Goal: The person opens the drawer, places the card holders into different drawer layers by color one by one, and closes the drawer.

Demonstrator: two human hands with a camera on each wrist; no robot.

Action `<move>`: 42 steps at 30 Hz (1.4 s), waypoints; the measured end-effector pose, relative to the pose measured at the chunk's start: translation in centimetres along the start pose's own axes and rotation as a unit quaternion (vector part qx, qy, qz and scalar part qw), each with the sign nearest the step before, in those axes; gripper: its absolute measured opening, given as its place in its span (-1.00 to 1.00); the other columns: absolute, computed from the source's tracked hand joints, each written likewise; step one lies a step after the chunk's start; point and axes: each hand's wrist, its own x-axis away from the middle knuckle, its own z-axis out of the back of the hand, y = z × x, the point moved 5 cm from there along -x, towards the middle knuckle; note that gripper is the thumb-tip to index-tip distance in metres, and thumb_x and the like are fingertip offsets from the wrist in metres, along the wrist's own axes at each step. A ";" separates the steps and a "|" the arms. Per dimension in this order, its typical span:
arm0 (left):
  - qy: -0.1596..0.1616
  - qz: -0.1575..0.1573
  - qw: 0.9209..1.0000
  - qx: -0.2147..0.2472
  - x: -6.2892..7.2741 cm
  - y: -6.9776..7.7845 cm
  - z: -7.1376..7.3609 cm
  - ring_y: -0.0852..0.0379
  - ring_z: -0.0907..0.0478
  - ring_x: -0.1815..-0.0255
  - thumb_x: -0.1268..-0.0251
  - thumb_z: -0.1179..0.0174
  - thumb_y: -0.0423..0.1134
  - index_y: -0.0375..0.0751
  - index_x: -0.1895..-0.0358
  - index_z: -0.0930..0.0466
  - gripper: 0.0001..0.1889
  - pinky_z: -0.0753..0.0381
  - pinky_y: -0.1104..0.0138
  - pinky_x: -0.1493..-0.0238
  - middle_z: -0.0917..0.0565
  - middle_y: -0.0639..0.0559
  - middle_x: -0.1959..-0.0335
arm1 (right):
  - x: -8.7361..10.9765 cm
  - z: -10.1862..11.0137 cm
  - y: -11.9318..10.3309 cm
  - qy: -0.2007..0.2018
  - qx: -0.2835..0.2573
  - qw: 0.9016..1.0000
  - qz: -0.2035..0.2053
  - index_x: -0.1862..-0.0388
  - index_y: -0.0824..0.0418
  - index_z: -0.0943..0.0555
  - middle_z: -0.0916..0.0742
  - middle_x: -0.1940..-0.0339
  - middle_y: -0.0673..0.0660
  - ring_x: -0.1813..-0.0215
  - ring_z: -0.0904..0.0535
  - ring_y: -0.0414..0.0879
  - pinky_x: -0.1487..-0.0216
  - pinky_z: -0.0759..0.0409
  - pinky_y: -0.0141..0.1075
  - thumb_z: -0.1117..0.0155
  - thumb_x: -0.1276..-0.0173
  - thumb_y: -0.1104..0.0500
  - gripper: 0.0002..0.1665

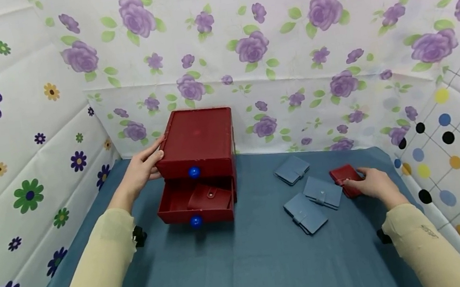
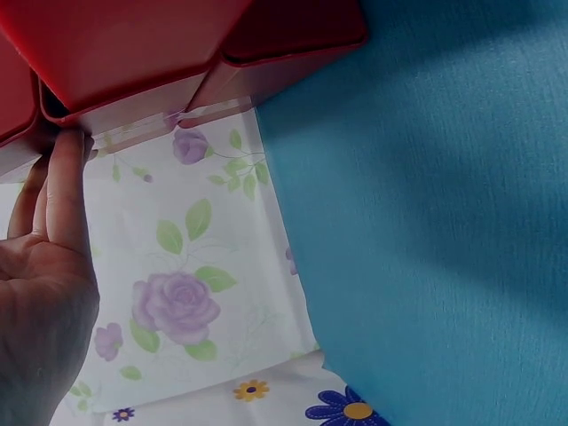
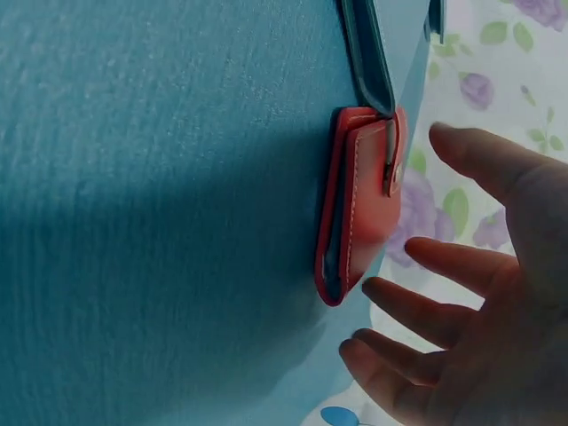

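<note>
At the left of the head view, the person's left hand (image 1: 140, 171) rests on the box (image 1: 200, 135), thumb on its top edge and fingers down its side; it seems to be steadying it. Left of centre, below the box's upper part, the lower drawer (image 1: 174, 217) stands pulled out, with the drawer wallet (image 1: 210, 195) lying inside. Right of centre on the cloth (image 1: 271, 272) are three blue ones: the near blue wallet (image 1: 306, 213), the far blue wallet (image 1: 292, 169) and the middle blue wallet (image 1: 323, 193). Farther right lies the red wallet (image 1: 346, 179), under the reaching right hand (image 1: 374, 183).

The step in hand looks like picking up the red wallet, probably to join its match in the drawer. The next move calls for closing thumb and fingers on its edges without dragging the middle blue wallet just beside it.

The left wrist view shows what the head view hides: the left fingers straight and close together against the box's side. The right wrist view shows the right fingers spread, pinching nothing, and the red wallet's folded edge and strap, which the hand partly covers from above. From above the fingertips seem to meet the wallet; the right wrist view suggests a gap, though depth there is hard to judge.
</note>
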 end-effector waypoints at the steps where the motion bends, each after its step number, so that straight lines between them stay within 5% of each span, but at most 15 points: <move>1: 0.002 -0.001 1.000 0.001 0.1 0.0 0.1 0.00 -0.76 -0.13 -0.68 -0.06 0.21 0.40 -0.73 -0.11 -0.33 -0.76 0.23 -0.02 -0.27 -0.17 -0.67 | -0.1 -0.1 -0.1 -0.006 0.000 1.000 0.003 -0.61 0.58 -0.23 -0.49 -0.37 0.66 -0.15 -0.54 0.45 -0.05 -0.62 0.26 -0.25 -0.54 -0.36 0.16; 7: 0.002 -0.001 1.000 0.008 0.2 -0.2 -0.1 -0.24 -0.66 -0.28 -0.69 -0.06 0.20 0.39 -0.73 -0.12 -0.34 -0.74 0.16 -0.08 -0.26 -0.17 -0.67 | -0.6 -0.8 -0.3 -0.002 0.017 1.000 -0.004 -0.39 0.55 -0.51 -0.72 0.03 0.43 0.18 -0.59 0.16 0.25 -0.60 -0.03 -0.35 -0.47 -0.35 0.02; 14: 0.011 0.004 1.000 0.010 0.0 -0.4 -0.1 -0.34 -0.61 -0.33 -0.66 -0.08 0.23 0.43 -0.71 -0.15 -0.34 -0.70 0.06 -0.14 -0.28 -0.16 -0.67 | -1.7 -0.1 -1.4 0.013 0.077 0.996 -0.030 0.12 0.43 -0.65 -0.69 0.28 0.34 0.27 -0.57 0.18 0.30 -0.55 0.04 -0.48 -0.31 -0.38 -0.17; 21: 0.011 0.009 1.000 0.007 0.0 -0.2 0.1 -0.20 -0.68 -0.26 -0.66 -0.08 0.24 0.45 -0.70 -0.16 -0.34 -0.74 0.17 -0.09 -0.31 -0.14 -0.66 | -3.1 -0.2 -3.3 -0.016 0.138 0.990 -0.039 -0.06 0.60 -0.58 -0.67 0.20 0.46 0.25 -0.62 0.24 0.27 -0.66 0.09 -0.58 -0.24 -0.26 -0.07; 34: 0.009 0.004 1.000 0.013 -0.3 0.0 0.2 0.10 -0.76 -0.10 -0.66 -0.09 0.22 0.42 -0.71 -0.15 -0.34 -0.74 0.13 -0.10 -0.31 -0.14 -0.66 | -3.2 0.3 -2.7 -0.020 0.090 0.994 -0.062 -0.04 0.60 -0.58 -0.65 0.18 0.45 0.20 -0.60 0.22 0.26 -0.67 0.02 -0.63 -0.18 -0.24 -0.07; 42: 0.009 0.002 1.000 0.008 -0.1 -0.3 0.1 -0.27 -0.67 -0.27 -0.67 -0.08 0.20 0.40 -0.71 -0.15 -0.34 -0.75 0.20 -0.04 -0.27 -0.13 -0.67 | -2.5 -0.1 -3.3 -0.006 0.086 0.994 -0.069 -0.02 0.60 -0.59 -0.65 0.18 0.46 0.18 -0.60 0.24 0.20 -0.69 0.07 -0.63 -0.21 -0.17 -0.14</move>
